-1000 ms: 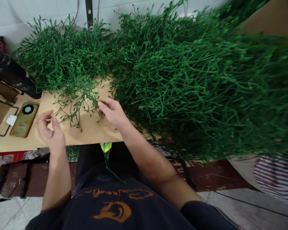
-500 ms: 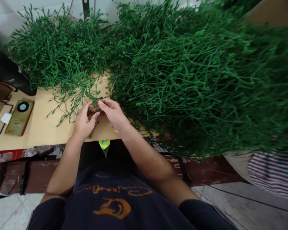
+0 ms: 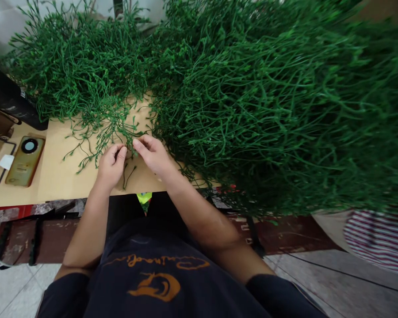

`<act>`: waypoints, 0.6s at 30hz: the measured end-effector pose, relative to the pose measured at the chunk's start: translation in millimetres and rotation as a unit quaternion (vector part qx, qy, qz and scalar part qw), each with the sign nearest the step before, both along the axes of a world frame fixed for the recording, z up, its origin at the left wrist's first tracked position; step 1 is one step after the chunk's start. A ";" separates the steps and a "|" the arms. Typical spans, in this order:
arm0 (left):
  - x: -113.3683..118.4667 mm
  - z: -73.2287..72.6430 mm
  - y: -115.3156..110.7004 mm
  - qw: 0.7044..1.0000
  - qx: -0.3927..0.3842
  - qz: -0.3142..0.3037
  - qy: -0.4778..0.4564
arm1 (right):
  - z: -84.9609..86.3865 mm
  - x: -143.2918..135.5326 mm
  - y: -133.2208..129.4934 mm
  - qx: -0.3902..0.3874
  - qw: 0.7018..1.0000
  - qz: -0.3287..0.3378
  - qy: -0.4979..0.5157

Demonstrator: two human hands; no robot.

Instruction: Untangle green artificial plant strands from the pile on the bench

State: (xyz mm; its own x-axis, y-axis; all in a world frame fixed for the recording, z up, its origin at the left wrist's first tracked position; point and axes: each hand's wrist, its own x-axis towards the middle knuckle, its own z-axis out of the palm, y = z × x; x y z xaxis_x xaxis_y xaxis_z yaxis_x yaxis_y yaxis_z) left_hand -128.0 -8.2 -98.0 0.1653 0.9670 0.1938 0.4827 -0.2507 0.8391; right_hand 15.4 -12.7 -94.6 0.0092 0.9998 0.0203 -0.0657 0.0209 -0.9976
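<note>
Green plastic stems [image 3: 114, 123] with small budded tips lie loosely spread on the tan board in front of me. My left hand [image 3: 112, 165] is closed in a pinch at the near end of these stems, thumb against the curled fingers; what it pinches is mostly hidden. Just to its right, my right hand [image 3: 152, 154] pinches a green stem between thumb and forefinger. A small gap parts the two hands. Below them, a short loose stem [image 3: 129, 176] rests near the board's front edge.
A huge heap of green stems [image 3: 268, 110] fills the right side, and another pile [image 3: 76, 66] stands at the back left. At left are a black bottle [image 3: 11, 99] and a phone [image 3: 25, 161]. Striped cloth [image 3: 378, 240] shows at lower right. The tan board [image 3: 63, 176] lies beneath my hands.
My hands have drawn apart; the left moved slightly left and its fingers closed up. The right hand stays nearly in place. The short stem below is more exposed.
</note>
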 end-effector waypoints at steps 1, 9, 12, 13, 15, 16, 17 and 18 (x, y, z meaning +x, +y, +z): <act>1.0 1.6 2.7 1.000 0.000 0.002 -0.003 | -0.2 -1.2 -1.5 0.007 1.000 0.003 -0.027; 10.6 27.7 23.0 0.977 -0.179 -0.050 -0.101 | 3.6 -10.1 -14.6 0.064 0.970 -0.010 -0.233; 12.6 29.7 29.3 0.966 -0.220 -0.078 -0.113 | 1.4 -13.5 -17.8 0.110 0.951 0.010 -0.290; 13.4 28.8 30.8 0.963 -0.227 -0.077 -0.124 | 0.7 -14.6 -18.9 0.121 0.943 0.019 -0.311; 14.8 26.0 33.0 0.958 -0.234 -0.058 -0.153 | -0.5 -16.2 -21.4 0.125 0.928 0.035 -0.349; 15.4 24.6 33.6 0.956 -0.238 -0.042 -0.166 | -0.8 -16.7 -22.9 0.120 0.922 0.039 -0.366; 16.0 23.4 34.0 0.954 -0.243 -0.026 -0.176 | -1.0 -16.9 -24.5 0.113 0.918 0.040 -0.378; 16.7 22.6 34.2 0.951 -0.249 -0.013 -0.184 | -1.0 -17.0 -26.2 0.106 0.916 0.039 -0.385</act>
State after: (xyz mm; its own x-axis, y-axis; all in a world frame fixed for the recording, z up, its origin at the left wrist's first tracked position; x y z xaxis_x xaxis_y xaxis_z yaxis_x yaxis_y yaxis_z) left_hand -111.3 26.0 -75.3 0.1996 0.9508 -0.2371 0.1324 0.2135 0.9679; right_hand -1.6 -38.9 -95.6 -0.1606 0.9696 0.1844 0.6465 0.2445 -0.7226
